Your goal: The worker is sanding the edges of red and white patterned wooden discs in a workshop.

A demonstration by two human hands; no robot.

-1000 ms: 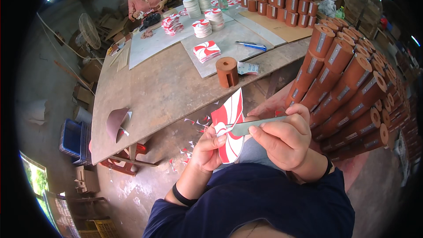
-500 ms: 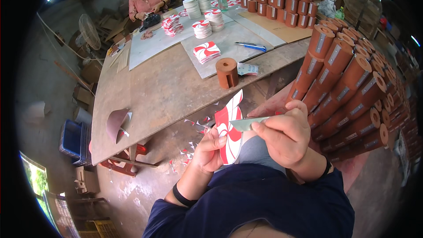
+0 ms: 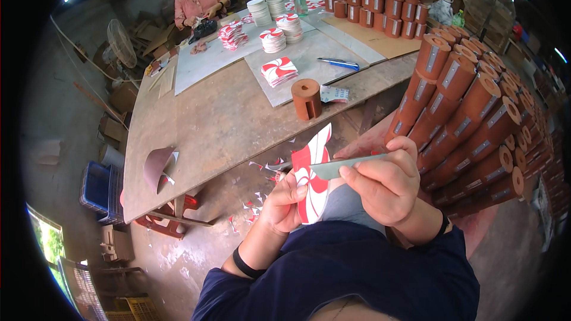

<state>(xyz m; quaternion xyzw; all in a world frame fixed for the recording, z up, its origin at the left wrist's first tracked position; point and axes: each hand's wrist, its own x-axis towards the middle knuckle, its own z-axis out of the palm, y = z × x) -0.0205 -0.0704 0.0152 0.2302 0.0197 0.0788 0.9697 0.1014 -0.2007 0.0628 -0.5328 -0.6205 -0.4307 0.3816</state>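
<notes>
My left hand point(image 3: 283, 202) is closed on a red-and-white swirl-printed sheet point(image 3: 315, 200), its thumb pressed on the printed face. The sheet's upper end sticks up as a curved point. In my right hand point(image 3: 386, 187), fingers and thumb pinch a flat, thin grey blade point(image 3: 328, 170). The blade's left end lies across the printed sheet, at its right edge; whether it cuts in cannot be made out. Both hands are in front of my body, below the table's near edge.
On the table point(image 3: 196, 119) stand a brown slotted cylinder point(image 3: 306, 100), a stack of square swirl sheets point(image 3: 279, 71), round stacks point(image 3: 273, 40) and a blue utility knife point(image 3: 338, 63). Brown rolls point(image 3: 470, 125) are piled at right. Scraps point(image 3: 253, 205) litter the floor. A person point(image 3: 201, 0) sits across the table.
The blade has turned slightly in my right hand, with more of its length showing toward the right. The printed sheet has shifted a little.
</notes>
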